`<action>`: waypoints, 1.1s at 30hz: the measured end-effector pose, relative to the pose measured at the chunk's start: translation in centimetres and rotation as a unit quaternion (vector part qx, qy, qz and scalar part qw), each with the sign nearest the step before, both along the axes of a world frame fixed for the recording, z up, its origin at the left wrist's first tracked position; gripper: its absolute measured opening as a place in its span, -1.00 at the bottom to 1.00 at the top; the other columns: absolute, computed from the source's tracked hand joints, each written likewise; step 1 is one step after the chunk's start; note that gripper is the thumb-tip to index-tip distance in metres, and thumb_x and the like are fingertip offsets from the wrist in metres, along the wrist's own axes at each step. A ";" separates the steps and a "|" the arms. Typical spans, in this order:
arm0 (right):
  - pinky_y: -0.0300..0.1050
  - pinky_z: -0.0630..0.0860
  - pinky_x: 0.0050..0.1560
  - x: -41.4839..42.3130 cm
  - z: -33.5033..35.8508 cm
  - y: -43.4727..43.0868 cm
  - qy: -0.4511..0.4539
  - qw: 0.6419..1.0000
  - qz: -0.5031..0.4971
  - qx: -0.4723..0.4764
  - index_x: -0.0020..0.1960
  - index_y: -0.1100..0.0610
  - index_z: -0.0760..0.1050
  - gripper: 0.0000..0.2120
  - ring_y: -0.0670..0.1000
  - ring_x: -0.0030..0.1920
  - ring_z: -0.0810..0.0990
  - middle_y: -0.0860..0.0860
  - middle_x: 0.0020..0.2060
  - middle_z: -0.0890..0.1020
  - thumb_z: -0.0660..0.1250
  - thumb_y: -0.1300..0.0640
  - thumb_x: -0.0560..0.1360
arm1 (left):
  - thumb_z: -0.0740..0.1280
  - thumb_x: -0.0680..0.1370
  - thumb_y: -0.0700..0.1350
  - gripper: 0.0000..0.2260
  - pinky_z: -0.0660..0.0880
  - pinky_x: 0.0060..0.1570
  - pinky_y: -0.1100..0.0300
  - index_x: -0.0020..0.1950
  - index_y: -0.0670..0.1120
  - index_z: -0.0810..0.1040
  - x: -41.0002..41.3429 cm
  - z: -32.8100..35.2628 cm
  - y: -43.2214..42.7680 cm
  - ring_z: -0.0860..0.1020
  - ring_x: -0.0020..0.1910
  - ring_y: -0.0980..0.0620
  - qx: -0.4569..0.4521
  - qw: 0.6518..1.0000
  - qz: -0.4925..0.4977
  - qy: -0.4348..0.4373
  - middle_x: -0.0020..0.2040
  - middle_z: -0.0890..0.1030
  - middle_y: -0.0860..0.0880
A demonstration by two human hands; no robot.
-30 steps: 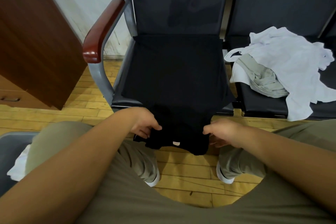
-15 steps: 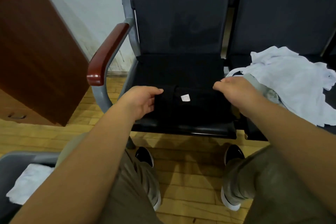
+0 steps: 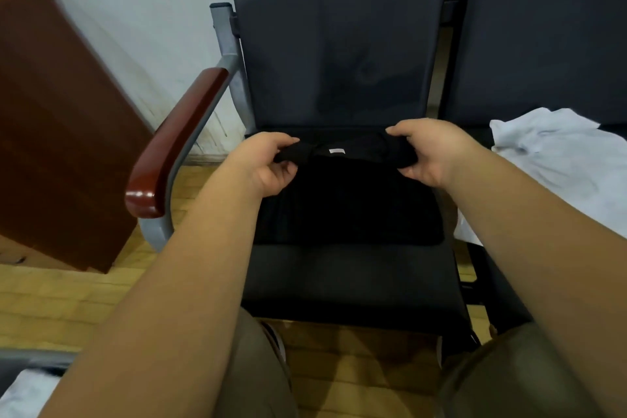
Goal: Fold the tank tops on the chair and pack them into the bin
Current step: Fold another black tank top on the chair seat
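- A person's left hand (image 3: 268, 163) and right hand (image 3: 427, 153) each pinch the far edge of a black tank top (image 3: 346, 204), thumbs above and fingers curled under the cloth.
- The tank top lies on the seat of a dark chair (image 3: 353, 278), its near fold flat on the cushion and its gripped edge lifted just in front of the backrest.
- A small white label (image 3: 336, 151) shows on the raised edge between the two hands.
- Black cloth against the dark cushion makes the garment's outline hard to follow; its straps cannot be made out.
- A pile of white garments (image 3: 559, 153) rests on the neighbouring seat to the right, cut off by the frame edge.
- At the bottom left corner, a grey rim that appears to be the bin (image 3: 30, 360) is mostly out of frame, with a patch of white cloth (image 3: 23, 397) inside it.
- A wooden armrest (image 3: 176, 142) stands left of the seat; beyond it, a blurred brown cabinet (image 3: 57, 129) sits on a wood-block floor (image 3: 51, 309).
- Both forearms hide much of the person's legs.
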State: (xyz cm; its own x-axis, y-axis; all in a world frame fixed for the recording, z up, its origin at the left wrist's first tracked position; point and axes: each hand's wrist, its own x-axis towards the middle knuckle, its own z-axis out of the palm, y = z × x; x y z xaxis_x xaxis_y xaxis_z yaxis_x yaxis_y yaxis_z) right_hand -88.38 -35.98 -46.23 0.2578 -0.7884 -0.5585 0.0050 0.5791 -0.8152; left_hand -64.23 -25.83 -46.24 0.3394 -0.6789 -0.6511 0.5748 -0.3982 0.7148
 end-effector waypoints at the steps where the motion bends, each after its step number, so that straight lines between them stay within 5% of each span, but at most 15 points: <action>1: -0.06 0.71 -0.15 0.5 -0.7 -0.7 -0.010 1.000 -0.004 0.007 0.34 0.14 0.57 -0.66 0.07 0.10 0.74 0.08 0.19 0.72 0.44 0.21 0.58 | 0.39 0.63 -0.26 -0.95 0.47 -0.55 0.33 -0.03 -0.17 0.57 0.3 -0.7 -0.8 0.55 -0.40 0.08 -0.002 1.000 0.013 0.028 -0.31 0.62 -0.08; 4: -0.14 0.67 -0.21 1.6 -2.1 -2.4 -0.028 0.999 -0.007 0.032 0.35 0.15 0.54 -0.67 0.04 0.07 0.72 0.08 0.17 0.69 0.41 0.25 0.59 | 0.35 0.63 -0.28 -0.95 0.44 -0.60 0.32 0.00 -0.26 0.56 1.2 -2.5 -3.4 0.55 -0.31 0.06 -0.014 0.988 0.065 0.139 -0.19 0.60 -0.14; 7: -0.16 0.67 -0.26 2.7 -2.5 -4.2 -0.111 0.992 -0.041 0.047 0.37 0.24 0.51 -0.67 0.05 0.06 0.70 0.13 0.19 0.64 0.38 0.31 0.62 | 0.39 0.62 -0.31 -0.78 0.57 -0.50 0.23 0.26 -0.31 0.59 2.2 -3.8 -5.5 0.64 -0.13 -0.07 -0.060 0.968 0.153 0.190 0.10 0.62 -0.20; 10: 0.06 0.69 0.19 3.4 -2.7 -5.3 -0.244 0.963 -0.097 0.063 0.50 0.35 0.37 -0.56 0.23 0.26 0.66 0.27 0.35 0.52 0.33 0.33 0.65 | 0.37 0.63 -0.35 -0.64 0.74 -0.08 -0.11 0.43 -0.30 0.51 2.4 -4.7 -6.9 0.57 0.27 -0.36 -0.150 0.936 0.224 0.228 0.38 0.48 -0.35; 13: 0.20 0.56 0.39 3.5 -3.7 -6.0 -0.254 0.959 -0.088 0.086 0.65 0.37 0.11 -0.33 0.31 0.35 0.60 0.36 0.50 0.37 0.34 0.24 0.65 | 0.28 0.69 -0.28 -0.50 0.62 0.26 -0.23 0.61 -0.27 0.26 1.8 -5.0 -7.2 0.50 0.38 -0.42 -0.171 0.928 0.235 0.232 0.53 0.28 -0.39; 16: 0.14 0.63 0.31 3.0 -4.9 -6.0 -0.081 0.996 -0.012 0.038 0.60 0.32 0.27 -0.50 0.20 0.28 0.66 0.29 0.39 0.54 0.25 0.22 0.70 | 0.21 0.72 -0.22 -0.43 0.66 0.19 -0.13 0.68 -0.31 0.09 0.9 -5.3 -7.3 0.64 0.26 -0.30 -0.093 0.974 0.133 0.156 0.54 0.36 -0.37; 19: 0.06 0.70 0.01 1.7 -6.1 -5.6 0.166 0.981 0.096 -0.041 0.42 0.21 0.47 -0.67 0.10 0.06 0.73 0.10 0.13 0.70 0.22 0.16 0.69 | 0.22 0.71 -0.15 -0.55 0.68 -0.15 -0.02 0.60 -0.23 0.32 -0.8 -5.7 -6.9 0.72 0.07 -0.14 0.039 0.992 -0.084 -0.091 0.43 0.56 -0.22; 23: 0.05 0.69 -0.02 -0.7 -6.6 -4.9 0.442 0.850 0.246 -0.149 0.04 0.23 0.57 -0.84 0.18 -0.05 0.69 0.18 0.02 0.67 0.35 0.13 0.56 | 0.27 0.71 -0.12 -0.80 0.67 0.11 0.00 0.28 -0.13 0.59 -3.8 -5.2 -5.4 0.71 0.10 -0.01 0.089 0.852 -0.338 -0.390 0.21 0.68 -0.03; 27: -0.03 0.51 -0.10 -3.1 -5.8 -3.3 0.551 0.732 0.370 -0.153 0.12 0.24 0.46 -0.75 0.11 -0.14 0.55 0.13 -0.06 0.52 0.41 0.09 0.60 | 0.31 0.70 -0.05 -0.86 0.67 0.15 -0.03 0.18 -0.01 0.64 -5.4 -5.6 -4.4 0.71 0.04 0.04 0.075 0.758 -0.449 -0.467 0.11 0.70 -0.01; 33: -0.06 0.46 -0.14 -5.5 -8.4 -2.7 0.542 0.697 0.433 -0.180 -0.06 0.14 0.52 -0.78 0.08 -0.05 0.58 0.12 0.02 0.61 0.41 -0.02 0.55 | 0.31 0.72 0.02 -0.80 0.66 0.18 -0.06 0.24 -0.02 0.65 -6.7 -5.6 -4.3 0.71 0.06 0.04 0.088 0.693 -0.515 -0.497 0.13 0.72 -0.02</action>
